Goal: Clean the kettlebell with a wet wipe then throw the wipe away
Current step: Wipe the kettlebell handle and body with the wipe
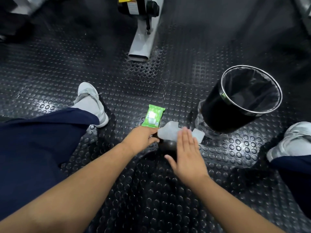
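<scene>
Now flat, spread right hand (186, 153) presses wipe (170, 132) onto kettlebell (168, 145); left hand (141, 140) grips it

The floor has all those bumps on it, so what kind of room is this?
Most likely a gym. The studded rubber floor, the grey frame of an exercise machine, and the dark kettlebell being wiped with a wet wipe all suggest it.

Counted: 2 hands, left (143, 140) & right (186, 153), 1 white wet wipe (170, 132), 1 dark kettlebell (167, 145), 1 green wipe pack (152, 118), 1 black bin (242, 100) far right, 2 grey sneakers (91, 103) (292, 140).
</scene>
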Available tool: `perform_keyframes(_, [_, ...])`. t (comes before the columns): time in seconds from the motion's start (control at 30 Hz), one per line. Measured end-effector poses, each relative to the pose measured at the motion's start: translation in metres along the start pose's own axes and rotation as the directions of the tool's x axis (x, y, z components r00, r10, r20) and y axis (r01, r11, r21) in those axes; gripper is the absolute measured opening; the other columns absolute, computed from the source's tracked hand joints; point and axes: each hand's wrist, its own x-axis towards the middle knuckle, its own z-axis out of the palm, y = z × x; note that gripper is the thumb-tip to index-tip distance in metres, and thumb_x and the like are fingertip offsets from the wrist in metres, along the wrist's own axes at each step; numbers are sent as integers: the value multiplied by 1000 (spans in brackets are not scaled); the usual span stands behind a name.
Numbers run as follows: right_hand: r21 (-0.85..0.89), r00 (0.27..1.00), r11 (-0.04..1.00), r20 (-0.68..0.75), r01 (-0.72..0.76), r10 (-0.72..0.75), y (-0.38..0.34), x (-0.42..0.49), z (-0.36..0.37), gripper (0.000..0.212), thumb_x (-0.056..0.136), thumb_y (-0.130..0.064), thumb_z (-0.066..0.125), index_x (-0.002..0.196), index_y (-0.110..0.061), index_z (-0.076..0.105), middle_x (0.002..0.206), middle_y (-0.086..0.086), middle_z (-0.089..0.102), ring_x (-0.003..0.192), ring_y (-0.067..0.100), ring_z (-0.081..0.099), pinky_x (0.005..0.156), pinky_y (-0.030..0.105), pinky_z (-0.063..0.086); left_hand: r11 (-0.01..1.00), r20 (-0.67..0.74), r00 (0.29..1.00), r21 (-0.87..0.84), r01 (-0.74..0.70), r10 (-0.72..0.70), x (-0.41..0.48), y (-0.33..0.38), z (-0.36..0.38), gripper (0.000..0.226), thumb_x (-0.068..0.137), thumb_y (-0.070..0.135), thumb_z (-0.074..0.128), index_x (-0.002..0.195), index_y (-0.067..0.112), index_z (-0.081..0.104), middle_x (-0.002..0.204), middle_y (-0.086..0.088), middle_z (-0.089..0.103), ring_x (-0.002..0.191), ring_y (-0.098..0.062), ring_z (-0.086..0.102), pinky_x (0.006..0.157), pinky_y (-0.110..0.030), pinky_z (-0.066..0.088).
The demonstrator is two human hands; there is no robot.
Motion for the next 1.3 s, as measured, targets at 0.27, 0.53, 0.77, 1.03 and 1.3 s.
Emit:
perform_keyframes(0.27, [-12, 992, 993, 29, 119, -119, -62, 34, -12, 100, 103, -72, 17, 163, 2, -10, 171, 24, -16, 159, 38, -19, 130, 53, -6, 1000, -2, 1000, 8, 25, -25, -4, 7, -2, 46, 95, 12, 64, 133, 38, 65, 105, 7, 75, 79, -13, 64, 79, -29, 53])
perform_keyframes(0.53, [26, 995, 995, -42, 92, -91, 0, 0, 5, 90, 105, -68, 20, 164, -9, -15, 172, 13, -25, 159, 26, -24, 132, 47, -2, 999, 3, 999, -23, 47, -46, -2, 7, -2, 28, 97, 33, 70, 124, 28, 71, 109, 2, 76, 91, -17, 66, 86, -30, 52])
perform_keyframes(0.77, [84, 1000, 996, -14, 23, -22, -34, 33, -15, 99, 100, -77, 14, 165, -7, -12, 172, 15, -20, 159, 32, -22, 131, 50, -5, 999, 10, 999, 18, 42, -43, -2, 13, -8, 37, 97, 21, 69, 132, 30, 68, 111, 4, 76, 96, -19, 69, 85, -29, 51])
perform_keyframes(1.03, [-3, 981, 981, 10, 196, -196, -30, 14, -8, 93, 105, -60, 32, 163, -6, -18, 170, 15, -27, 157, 29, -27, 131, 51, 0, 998, 25, 998, 27, 61, -62, 0, 13, -9, 26, 97, 23, 67, 123, 23, 73, 107, -1, 78, 91, -20, 71, 88, -36, 57])
perform_keyframes(1.3, [26, 998, 998, 28, 54, -55, -34, 16, -18, 105, 99, -76, 21, 161, -1, -19, 168, 22, -25, 157, 38, -23, 130, 54, -2, 997, 49, 997, 33, 65, -66, 0, 12, -9, 28, 96, 27, 71, 123, 21, 72, 110, 1, 76, 98, -20, 70, 85, -29, 52])
